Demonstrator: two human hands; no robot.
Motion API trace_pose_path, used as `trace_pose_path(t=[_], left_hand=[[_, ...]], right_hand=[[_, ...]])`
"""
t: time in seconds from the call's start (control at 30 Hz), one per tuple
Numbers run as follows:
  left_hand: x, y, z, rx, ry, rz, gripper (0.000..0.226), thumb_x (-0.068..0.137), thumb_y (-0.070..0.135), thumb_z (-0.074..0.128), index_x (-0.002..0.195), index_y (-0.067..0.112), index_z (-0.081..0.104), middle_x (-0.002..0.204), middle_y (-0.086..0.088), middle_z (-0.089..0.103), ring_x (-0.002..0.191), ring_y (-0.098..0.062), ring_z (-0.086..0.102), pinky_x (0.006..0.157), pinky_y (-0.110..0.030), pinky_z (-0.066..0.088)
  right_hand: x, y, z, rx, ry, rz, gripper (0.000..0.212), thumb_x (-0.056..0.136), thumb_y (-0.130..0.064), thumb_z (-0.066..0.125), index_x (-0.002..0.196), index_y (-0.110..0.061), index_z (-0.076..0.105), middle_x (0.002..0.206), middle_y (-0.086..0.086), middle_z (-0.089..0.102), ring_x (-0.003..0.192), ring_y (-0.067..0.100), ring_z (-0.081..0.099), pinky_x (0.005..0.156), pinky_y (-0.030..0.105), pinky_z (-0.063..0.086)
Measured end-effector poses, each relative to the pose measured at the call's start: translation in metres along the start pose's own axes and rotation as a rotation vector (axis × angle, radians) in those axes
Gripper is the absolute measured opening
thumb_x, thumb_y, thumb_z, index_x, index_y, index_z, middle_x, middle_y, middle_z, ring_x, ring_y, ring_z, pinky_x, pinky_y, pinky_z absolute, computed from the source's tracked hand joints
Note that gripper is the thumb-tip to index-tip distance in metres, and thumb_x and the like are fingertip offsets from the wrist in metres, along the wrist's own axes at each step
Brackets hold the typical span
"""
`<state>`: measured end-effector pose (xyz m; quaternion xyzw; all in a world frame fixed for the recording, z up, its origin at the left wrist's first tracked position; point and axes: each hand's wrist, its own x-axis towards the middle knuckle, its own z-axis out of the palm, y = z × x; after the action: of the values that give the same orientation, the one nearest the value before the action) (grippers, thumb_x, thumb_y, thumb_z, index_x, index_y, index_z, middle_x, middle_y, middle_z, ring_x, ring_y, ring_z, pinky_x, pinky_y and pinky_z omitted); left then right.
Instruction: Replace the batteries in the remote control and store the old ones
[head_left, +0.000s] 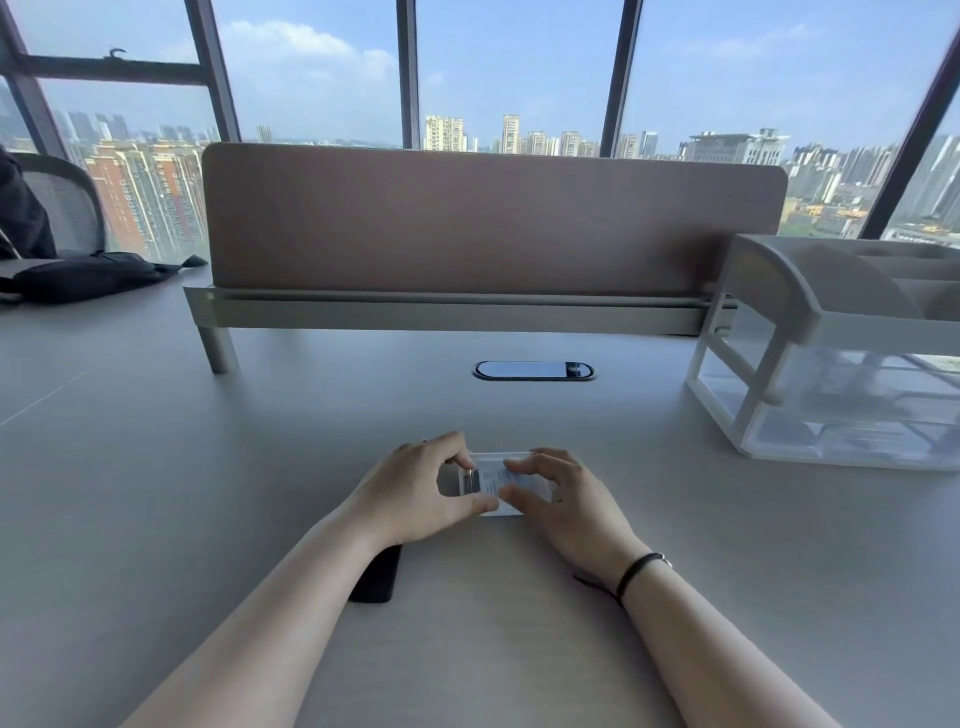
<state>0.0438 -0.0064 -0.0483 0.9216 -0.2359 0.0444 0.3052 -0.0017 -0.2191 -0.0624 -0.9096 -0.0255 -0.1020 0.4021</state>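
A small clear plastic battery case (493, 480) with white-labelled batteries inside lies on the grey desk (208, 467) in front of me. My left hand (415, 488) pinches its left end between forefinger and thumb. My right hand (561, 499) grips its right end, fingers curled over the top. A black remote control (376, 574) lies on the desk under my left wrist, mostly hidden by the forearm.
A clear plastic drawer organiser (831, 364) with white trays stands at the right. A brown divider panel (493, 218) runs across the back, with an oval cable port (534, 370) before it. A black bag (88, 275) and a chair lie far left.
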Motion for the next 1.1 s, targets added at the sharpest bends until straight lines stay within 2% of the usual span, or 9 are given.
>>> trace_pose_path(t=[0.1, 0.2, 0.37, 0.47, 0.53, 0.63, 0.7, 0.87, 1.1], left_hand=[[-0.001, 0.0, -0.001, 0.004, -0.007, -0.009, 0.056, 0.061, 0.082, 0.062, 0.097, 0.04, 0.056, 0.116, 0.022, 0.067, 0.104, -0.008, 0.063, 0.088, -0.037, 0.052], [-0.004, 0.0, -0.008, -0.081, 0.023, -0.015, 0.05, 0.069, 0.077, 0.061, 0.101, 0.038, 0.064, 0.129, 0.021, 0.063, 0.118, -0.003, 0.057, 0.099, -0.033, 0.045], [-0.025, -0.022, -0.028, -0.298, 0.154, -0.144, 0.016, 0.089, 0.052, 0.06, 0.1, 0.043, 0.068, 0.12, 0.021, 0.066, 0.12, -0.001, 0.056, 0.108, -0.035, 0.041], [-0.049, -0.03, -0.033, -0.299, 0.065, -0.204, 0.02, 0.089, 0.049, 0.058, 0.108, 0.05, 0.063, 0.126, 0.025, 0.059, 0.127, -0.004, 0.052, 0.108, -0.033, 0.039], [-0.063, -0.031, -0.031, -0.206, 0.02, -0.217, 0.028, 0.094, 0.039, 0.058, 0.122, 0.045, 0.058, 0.138, 0.022, 0.051, 0.134, -0.006, 0.043, 0.108, -0.029, 0.033], [-0.075, -0.022, -0.024, 0.049, -0.003, -0.212, 0.046, 0.092, 0.043, 0.055, 0.137, 0.038, 0.046, 0.155, 0.013, 0.037, 0.143, -0.012, 0.032, 0.115, -0.033, 0.025], [-0.076, -0.008, -0.017, 0.099, 0.004, -0.22, 0.05, 0.092, 0.045, 0.051, 0.14, 0.037, 0.043, 0.157, 0.01, 0.036, 0.144, -0.015, 0.029, 0.116, -0.032, 0.022], [-0.072, 0.013, -0.004, 0.098, 0.02, -0.213, 0.054, 0.087, 0.054, 0.049, 0.139, 0.039, 0.043, 0.151, 0.011, 0.044, 0.141, -0.015, 0.034, 0.114, -0.033, 0.027], [-0.088, 0.008, -0.007, -0.144, 0.109, -0.258, 0.049, 0.08, 0.072, 0.05, 0.119, 0.042, 0.053, 0.115, 0.018, 0.063, 0.115, -0.008, 0.054, 0.097, -0.037, 0.044]], right_hand=[[-0.002, -0.001, 0.0, -0.032, 0.01, -0.025, 0.033, 0.082, -0.055, 0.068, 0.112, -0.042, 0.069, 0.117, -0.022, 0.052, 0.114, 0.006, 0.056, 0.097, 0.029, 0.045], [-0.003, -0.002, -0.002, -0.047, 0.011, -0.035, 0.032, 0.083, -0.055, 0.067, 0.113, -0.042, 0.067, 0.116, -0.023, 0.051, 0.11, 0.005, 0.057, 0.092, 0.027, 0.046], [-0.004, -0.003, -0.003, -0.047, -0.003, -0.026, 0.031, 0.086, -0.052, 0.065, 0.115, -0.042, 0.067, 0.122, -0.02, 0.052, 0.117, 0.007, 0.056, 0.092, 0.025, 0.043], [-0.006, -0.004, -0.006, -0.055, 0.007, -0.02, 0.031, 0.087, -0.05, 0.064, 0.117, -0.041, 0.067, 0.135, -0.013, 0.055, 0.124, 0.007, 0.053, 0.093, 0.025, 0.042], [-0.007, -0.003, -0.006, -0.055, 0.014, -0.01, 0.032, 0.088, -0.05, 0.063, 0.118, -0.041, 0.067, 0.141, -0.01, 0.053, 0.131, 0.006, 0.048, 0.098, 0.027, 0.041], [-0.01, -0.005, -0.006, -0.076, 0.008, 0.023, 0.035, 0.088, -0.053, 0.059, 0.123, -0.047, 0.063, 0.152, -0.009, 0.045, 0.137, 0.006, 0.043, 0.102, 0.03, 0.041], [-0.014, -0.008, -0.007, -0.106, 0.002, 0.047, 0.037, 0.09, -0.055, 0.054, 0.127, -0.051, 0.058, 0.158, -0.013, 0.036, 0.137, 0.008, 0.044, 0.102, 0.031, 0.043], [-0.025, -0.012, -0.012, -0.139, 0.029, 0.033, 0.046, 0.097, -0.052, 0.045, 0.142, -0.047, 0.043, 0.164, -0.012, 0.02, 0.138, 0.015, 0.045, 0.101, 0.035, 0.044], [-0.039, -0.005, -0.019, 0.018, 0.152, 0.029, 0.046, 0.096, -0.045, 0.053, 0.141, -0.035, 0.049, 0.156, -0.007, 0.038, 0.142, 0.01, 0.037, 0.109, 0.032, 0.036]])
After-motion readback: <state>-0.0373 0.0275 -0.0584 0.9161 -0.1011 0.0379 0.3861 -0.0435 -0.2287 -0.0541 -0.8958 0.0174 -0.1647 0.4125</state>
